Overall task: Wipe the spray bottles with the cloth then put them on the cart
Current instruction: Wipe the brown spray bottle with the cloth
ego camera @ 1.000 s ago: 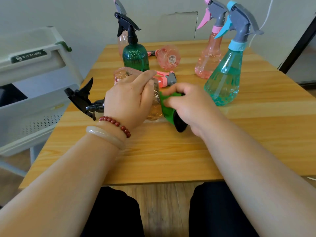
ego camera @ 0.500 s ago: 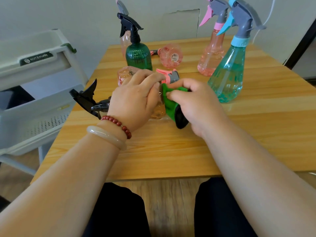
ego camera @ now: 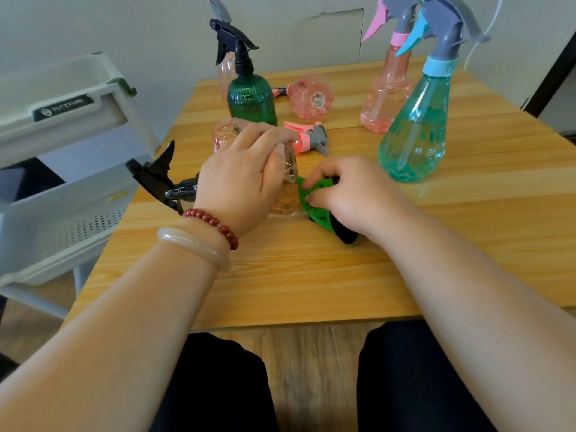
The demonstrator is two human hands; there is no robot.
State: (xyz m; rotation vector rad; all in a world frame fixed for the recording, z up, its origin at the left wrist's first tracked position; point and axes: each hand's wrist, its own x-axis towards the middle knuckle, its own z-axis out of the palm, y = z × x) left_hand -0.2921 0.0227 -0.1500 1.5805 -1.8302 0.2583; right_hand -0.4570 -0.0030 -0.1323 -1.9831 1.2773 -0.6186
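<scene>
Lower now than half a second back, my right hand [ego camera: 352, 194] pinches the green cloth [ego camera: 313, 207] against the base of the amber bottle [ego camera: 289, 190]; that bottle lies sideways on the table [ego camera: 311, 275], my left hand [ego camera: 240, 182] curled round it; the teal bottle [ego camera: 414, 135] stands right of it; the cart [ego camera: 62, 213] left of it.

Seven spray bottles [ego camera: 411, 132], one green cloth [ego camera: 315, 211], one cart [ego camera: 62, 219], one wooden table [ego camera: 311, 275]

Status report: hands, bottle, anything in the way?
Left hand grips clear bottle, lying flat. Right hand holds green cloth against it. Pink bottle lies close behind.
</scene>
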